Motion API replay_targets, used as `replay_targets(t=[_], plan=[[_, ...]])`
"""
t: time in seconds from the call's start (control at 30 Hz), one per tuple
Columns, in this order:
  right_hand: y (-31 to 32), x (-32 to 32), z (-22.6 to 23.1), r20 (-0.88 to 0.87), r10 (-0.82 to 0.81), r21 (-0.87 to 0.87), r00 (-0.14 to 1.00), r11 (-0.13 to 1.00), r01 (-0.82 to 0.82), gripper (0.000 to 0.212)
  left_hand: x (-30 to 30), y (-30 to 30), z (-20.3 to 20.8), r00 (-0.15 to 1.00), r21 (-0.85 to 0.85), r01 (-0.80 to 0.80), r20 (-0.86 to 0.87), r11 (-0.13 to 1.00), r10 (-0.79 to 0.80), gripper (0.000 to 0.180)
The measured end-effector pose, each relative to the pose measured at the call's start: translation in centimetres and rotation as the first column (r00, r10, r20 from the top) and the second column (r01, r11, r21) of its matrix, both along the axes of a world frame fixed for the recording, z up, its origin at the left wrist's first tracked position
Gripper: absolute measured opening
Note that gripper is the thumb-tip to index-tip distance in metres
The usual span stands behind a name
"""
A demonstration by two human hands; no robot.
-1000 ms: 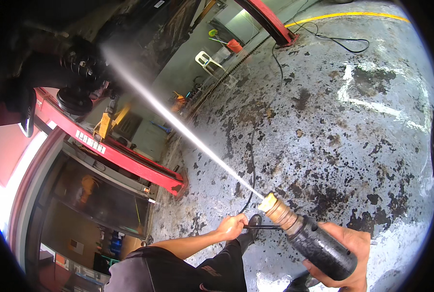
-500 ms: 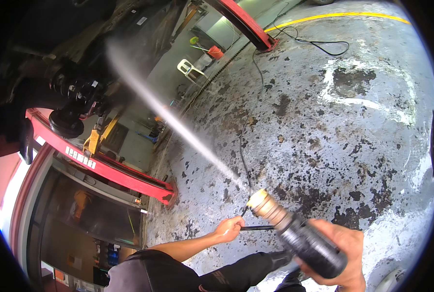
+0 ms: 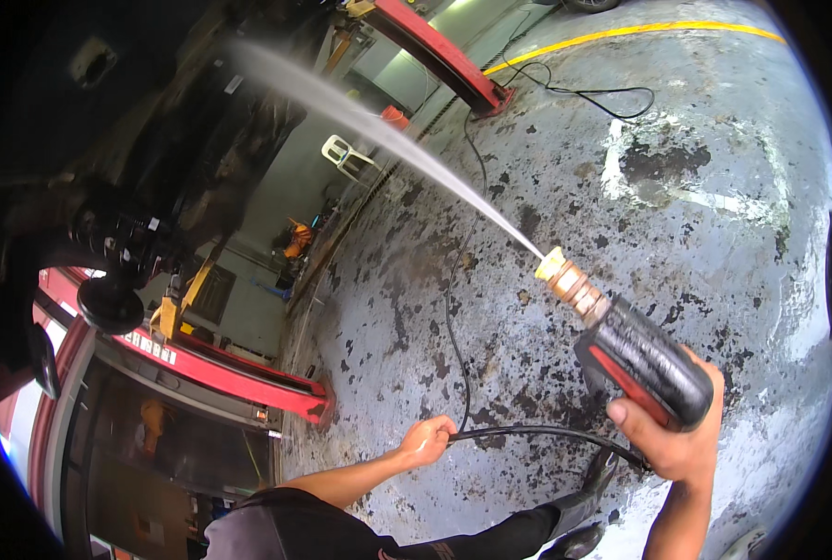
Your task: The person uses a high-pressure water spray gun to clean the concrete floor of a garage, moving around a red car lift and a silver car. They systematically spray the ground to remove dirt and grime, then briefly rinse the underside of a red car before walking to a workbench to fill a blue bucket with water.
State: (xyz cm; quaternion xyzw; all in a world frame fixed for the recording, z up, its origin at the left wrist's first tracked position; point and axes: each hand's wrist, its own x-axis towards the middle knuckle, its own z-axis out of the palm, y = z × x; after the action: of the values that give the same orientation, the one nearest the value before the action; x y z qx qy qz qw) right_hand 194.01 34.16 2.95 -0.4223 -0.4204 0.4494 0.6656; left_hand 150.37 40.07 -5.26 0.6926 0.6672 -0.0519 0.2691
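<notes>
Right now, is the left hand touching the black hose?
Touching. The head view shows the left hand closed around the black hose, which emerges from the fist toward the picture's right.

Downward fisheye view from head height

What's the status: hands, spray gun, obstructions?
Right hand gripping spray gun. Left hand closed around black hose. Jet on, aimed toward dark vehicle underside; nothing seen blocking it.
</notes>
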Motion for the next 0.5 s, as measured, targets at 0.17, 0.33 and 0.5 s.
replay_targets(t=[0.17, 0.33, 0.5], plan=[[4.8, 2.4, 0.7, -0.056, -0.064, -0.080, 0.996, 0.995, 0.060, 0.047, 2.8, 4.4, 1.4, 1.000, -0.033, -0.022, -0.009, 0.999, 0.022, 0.023], [9.7, 4.7, 1.5, -0.107, -0.108, -0.040, 0.988, 0.994, 0.104, 0.054, 3.4, 8.1, 1.1, 0.999, 0.094, 0.011, 0.034, 0.995, -0.014, 0.025], [14.5, 6.6, 1.1, -0.007, -0.151, -0.089, 0.988, 0.985, 0.150, 0.050, 3.5, 11.1, 1.0, 0.996, 0.098, -0.054, 0.082, 0.994, 0.046, 0.024]])
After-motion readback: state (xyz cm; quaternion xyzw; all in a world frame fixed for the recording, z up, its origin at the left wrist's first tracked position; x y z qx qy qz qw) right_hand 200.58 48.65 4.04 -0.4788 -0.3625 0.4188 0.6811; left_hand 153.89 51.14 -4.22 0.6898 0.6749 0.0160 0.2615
